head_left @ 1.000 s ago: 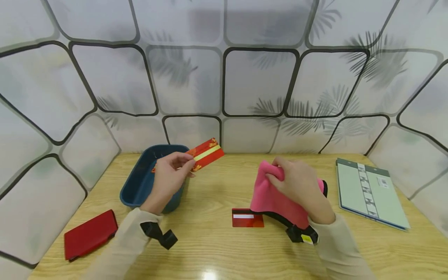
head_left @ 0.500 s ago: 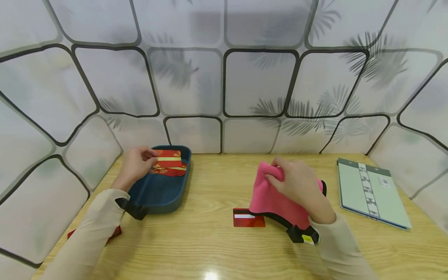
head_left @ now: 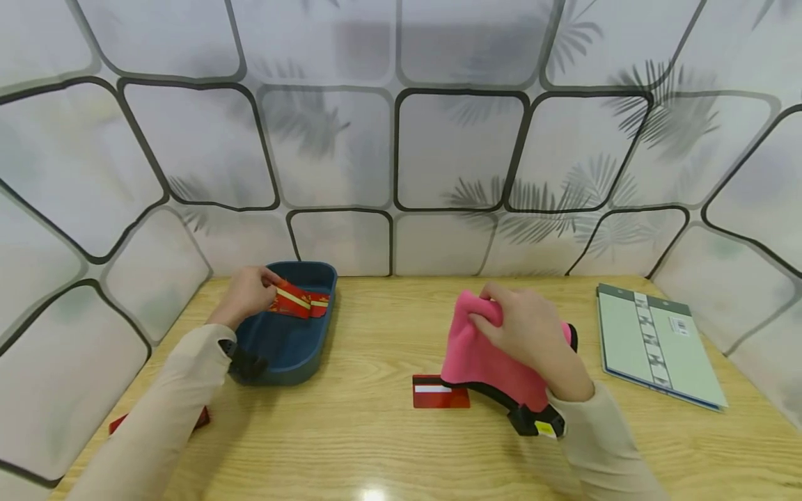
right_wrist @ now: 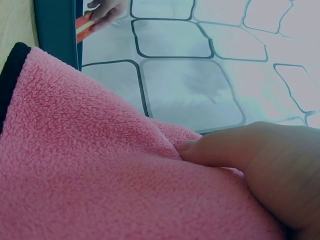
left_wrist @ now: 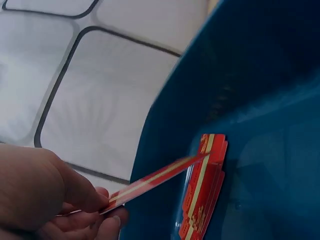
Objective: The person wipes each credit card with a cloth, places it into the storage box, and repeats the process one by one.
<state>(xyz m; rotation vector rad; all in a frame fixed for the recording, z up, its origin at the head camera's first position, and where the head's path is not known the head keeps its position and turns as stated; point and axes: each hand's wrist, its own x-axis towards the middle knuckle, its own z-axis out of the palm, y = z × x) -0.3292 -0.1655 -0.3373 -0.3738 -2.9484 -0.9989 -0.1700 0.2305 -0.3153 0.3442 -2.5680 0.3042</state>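
My left hand (head_left: 247,296) pinches a red card (left_wrist: 150,184) with a yellow stripe between thumb and fingers, slanted over the left side of a blue bin (head_left: 282,348). Under its far end, in the left wrist view, several similar red cards (left_wrist: 204,187) lie overlapped on the bin floor. My right hand (head_left: 532,330) grips a bunched pink fleecy cloth (head_left: 482,355) with black edging, its upper part lifted off the table. Partly beneath the cloth's left edge lies another red card (head_left: 438,398), this one with a dark stripe and a white strip.
A pale green folder-like item (head_left: 654,344) with a patterned band lies at the right. At the left, a dark red flat item (head_left: 200,417) is mostly hidden under my left sleeve. A patterned backdrop (head_left: 457,153) rises behind the wooden table (head_left: 363,431).
My left hand has carried its card leftward from beside the bin to above its inside, and the card now tilts downward. My right hand keeps its hold on the cloth.
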